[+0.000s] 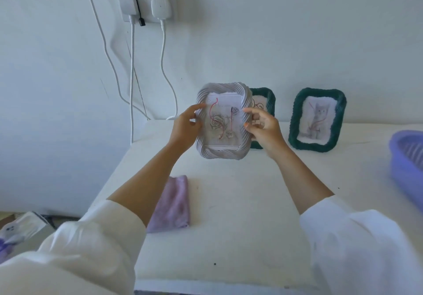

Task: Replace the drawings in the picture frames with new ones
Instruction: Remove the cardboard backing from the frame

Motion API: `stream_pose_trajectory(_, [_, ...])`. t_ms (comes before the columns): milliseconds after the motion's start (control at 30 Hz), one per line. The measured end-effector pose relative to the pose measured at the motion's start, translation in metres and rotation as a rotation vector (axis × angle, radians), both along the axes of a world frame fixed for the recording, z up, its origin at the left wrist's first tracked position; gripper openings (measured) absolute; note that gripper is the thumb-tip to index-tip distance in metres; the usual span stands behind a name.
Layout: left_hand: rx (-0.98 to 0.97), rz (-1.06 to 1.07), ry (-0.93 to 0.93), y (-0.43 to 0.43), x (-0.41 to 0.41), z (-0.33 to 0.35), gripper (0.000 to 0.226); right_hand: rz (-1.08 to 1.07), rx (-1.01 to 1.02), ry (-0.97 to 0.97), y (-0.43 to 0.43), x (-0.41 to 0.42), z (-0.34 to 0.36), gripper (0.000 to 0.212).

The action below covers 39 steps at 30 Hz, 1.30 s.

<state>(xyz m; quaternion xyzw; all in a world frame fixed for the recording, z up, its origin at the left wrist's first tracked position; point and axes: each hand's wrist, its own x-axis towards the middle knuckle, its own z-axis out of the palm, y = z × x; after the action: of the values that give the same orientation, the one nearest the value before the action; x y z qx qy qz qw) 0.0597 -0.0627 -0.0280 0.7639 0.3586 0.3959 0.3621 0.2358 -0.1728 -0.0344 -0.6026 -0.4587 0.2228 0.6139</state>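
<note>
Held upright above the white tabletop (240, 203), front toward camera: white rope-twist rectangular picture frame (223, 121) with a rose drawing with red scribbles (223, 123) inside. Left hand (184, 130) on the frame's left edge, thumb over the front rim, remaining fingers hidden behind; grip holding the frame. Right hand (263, 126) on the frame's right edge, thumb on the front rim, index finger stretched along the upper right rim, other fingers loosely curled beside and behind; grip holding the frame from that side. Both forearms bare, white sleeves (91, 244) pushed up.

Behind the held frame, leaning against the white wall: dark green woven rectangular picture frame (266, 116), mostly covered, only its right part and a bit of a line drawing visible. Further right, well apart from the hands: second dark green woven picture frame (317, 119), leaning on the wall, holding a grey cat drawing with red scribbles (318, 118).

Folded lilac cloth (171, 205) flat on the tabletop, below the left forearm. Purple plastic basket (405, 162) at the right edge, cut off by the picture. White double wall socket (144, 0) upper left, with a white plug and white cables hanging down.
</note>
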Motion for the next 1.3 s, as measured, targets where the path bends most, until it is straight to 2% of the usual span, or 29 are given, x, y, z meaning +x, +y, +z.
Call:
stream_pose_trajectory(100, [-0.045,0.008,0.003,-0.035,0.012,-0.002,0.049,0.019,-0.006,0.012,-0.041,0.008,0.005,0.042])
stream_pose_trajectory(233, [-0.234,-0.077,0.037,-0.084,0.03,-0.005,0.039,0.013,0.009,-0.021,-0.088,0.016,0.021,0.038])
stream_pose_trajectory(300, [-0.206,-0.07,0.075,-0.107,0.042,-0.003,0.036,-0.017,-0.033,-0.152,-0.107,0.017,0.034,0.039])
stream_pose_trajectory(367, [-0.214,-0.064,-0.025,-0.129,0.053,0.006,0.036,-0.041,-0.106,-0.351,-0.12,0.014,0.045,0.038])
stream_pose_trajectory(433, [-0.386,-0.12,-0.195,-0.147,0.063,0.02,0.033,-0.052,-0.175,-0.543,-0.126,0.006,0.054,0.03])
stream_pose_trajectory(500, [-0.572,-0.189,-0.262,-0.157,0.069,0.03,0.028,-0.057,-0.236,-0.675,-0.128,-0.004,0.056,0.015])
stream_pose_trajectory(633, [-0.763,-0.183,-0.23,-0.161,0.065,0.028,0.01,-0.025,-0.376,-0.772,-0.124,-0.019,0.044,0.012])
stream_pose_trajectory(700, [-0.799,-0.136,-0.213,-0.158,0.061,0.019,0.016,0.055,-0.398,-0.705,-0.124,-0.023,0.037,0.012])
stream_pose_trajectory(800, [-0.768,-0.089,-0.183,-0.151,0.056,0.008,0.022,0.14,-0.406,-0.591,-0.126,-0.019,0.037,0.015])
stream_pose_trajectory(900, [-0.724,-0.041,-0.129,-0.144,0.05,-0.002,0.021,0.04,-0.35,-0.497,-0.13,0.008,0.038,0.017])
stream_pose_trajectory(1000, [-0.662,0.039,-0.048,-0.14,0.047,-0.016,0.026,0.003,-0.501,-0.449,-0.14,0.038,0.02,0.022])
stream_pose_trajectory(1067, [-0.578,0.091,0.041,-0.138,0.047,-0.029,0.03,0.102,-0.62,-0.368,-0.144,0.044,-0.004,0.027])
stream_pose_trajectory(1167, [-0.425,0.112,0.199,-0.138,0.045,-0.047,0.022,0.178,-0.641,-0.292,-0.147,0.04,-0.037,0.035])
stream_pose_trajectory(1233, [-0.337,0.114,0.306,-0.139,0.044,-0.056,0.03,0.199,-0.646,-0.305,-0.146,0.035,-0.049,0.039])
stream_pose_trajectory(1300, [-0.303,0.109,0.398,-0.141,0.042,-0.064,0.025,0.208,-0.655,-0.348,-0.145,0.032,-0.058,0.048])
